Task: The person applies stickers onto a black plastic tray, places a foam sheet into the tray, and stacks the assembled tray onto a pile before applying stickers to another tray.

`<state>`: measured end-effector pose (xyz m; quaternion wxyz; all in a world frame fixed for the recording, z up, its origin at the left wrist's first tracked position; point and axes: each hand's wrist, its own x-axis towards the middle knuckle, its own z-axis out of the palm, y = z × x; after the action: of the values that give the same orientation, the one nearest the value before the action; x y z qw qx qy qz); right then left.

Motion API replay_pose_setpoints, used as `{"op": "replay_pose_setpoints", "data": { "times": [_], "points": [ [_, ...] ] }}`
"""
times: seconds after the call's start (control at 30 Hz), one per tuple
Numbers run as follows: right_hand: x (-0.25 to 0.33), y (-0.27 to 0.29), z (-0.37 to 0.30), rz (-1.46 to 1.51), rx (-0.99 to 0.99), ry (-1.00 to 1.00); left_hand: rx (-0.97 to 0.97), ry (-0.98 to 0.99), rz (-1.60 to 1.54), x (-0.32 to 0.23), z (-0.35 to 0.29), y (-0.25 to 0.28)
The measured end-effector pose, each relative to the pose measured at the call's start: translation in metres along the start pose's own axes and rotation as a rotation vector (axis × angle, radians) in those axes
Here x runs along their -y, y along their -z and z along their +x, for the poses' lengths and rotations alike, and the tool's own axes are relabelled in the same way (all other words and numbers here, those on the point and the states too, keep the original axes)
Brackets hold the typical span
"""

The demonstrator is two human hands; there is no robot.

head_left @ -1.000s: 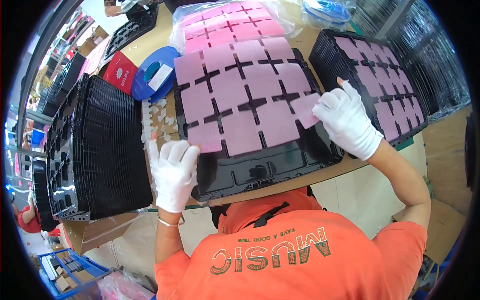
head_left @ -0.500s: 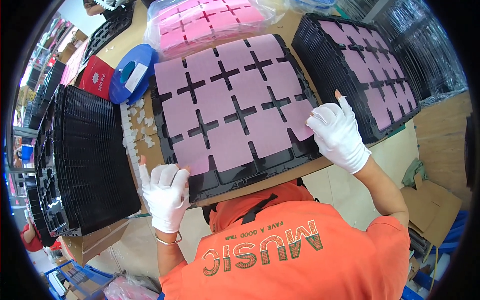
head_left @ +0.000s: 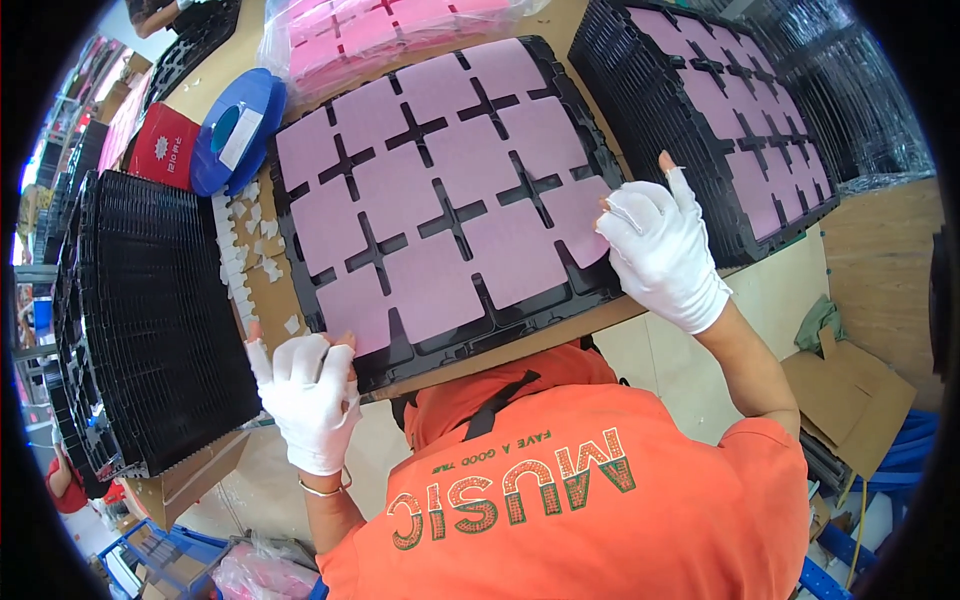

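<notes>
**Entry: black tray with pink sheet, both hands at its near corners**

- Black tray (head_left: 590,290): lies flat on the tabletop (head_left: 250,110) directly ahead of me, its near edge at the tabletop's edge.
- Pink sheet (head_left: 440,200): covers the tray, cut into square panels with cross-shaped gaps showing black beneath.
- My left hand (head_left: 312,398): white glove, fingers (head_left: 300,355) curled over the tray's near left corner, touching the sheet's edge; whether they grip it I cannot tell.
- My right hand (head_left: 662,252): white glove, fingers bent and pressing on the sheet's right edge near the tray's rim, one bare fingertip pointing up.
- Stack of black trays, left (head_left: 150,310): just beside the tray, a narrow strip of tabletop with white scraps (head_left: 245,255) between.
- Stack with pink sheet, right (head_left: 730,110): close against the tray's right side.
- Blue reel (head_left: 238,130), red box (head_left: 160,150) and bagged pink sheets (head_left: 380,30): beyond the far edge.
- Open room: only toward me.
</notes>
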<state>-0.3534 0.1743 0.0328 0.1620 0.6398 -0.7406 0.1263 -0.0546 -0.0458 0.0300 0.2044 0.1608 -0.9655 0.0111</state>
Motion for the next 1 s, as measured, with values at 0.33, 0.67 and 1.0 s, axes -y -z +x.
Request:
{"op": "replay_pose_setpoints", "data": {
  "times": [0.33, 0.67, 1.0],
  "points": [
    [0.004, -0.002, -0.011, -0.031, 0.070, 0.029, 0.070, 0.022, -0.010, -0.008, -0.004, -0.005],
    [0.005, -0.006, -0.015, 0.026, 0.090, 0.007, 0.074, 0.024, 0.008, -0.012, -0.010, 0.000],
    [0.020, 0.026, -0.019, -0.104, 0.286, -0.008, 0.273, -0.026, -0.042, -0.012, -0.009, 0.035]
  ]
}}
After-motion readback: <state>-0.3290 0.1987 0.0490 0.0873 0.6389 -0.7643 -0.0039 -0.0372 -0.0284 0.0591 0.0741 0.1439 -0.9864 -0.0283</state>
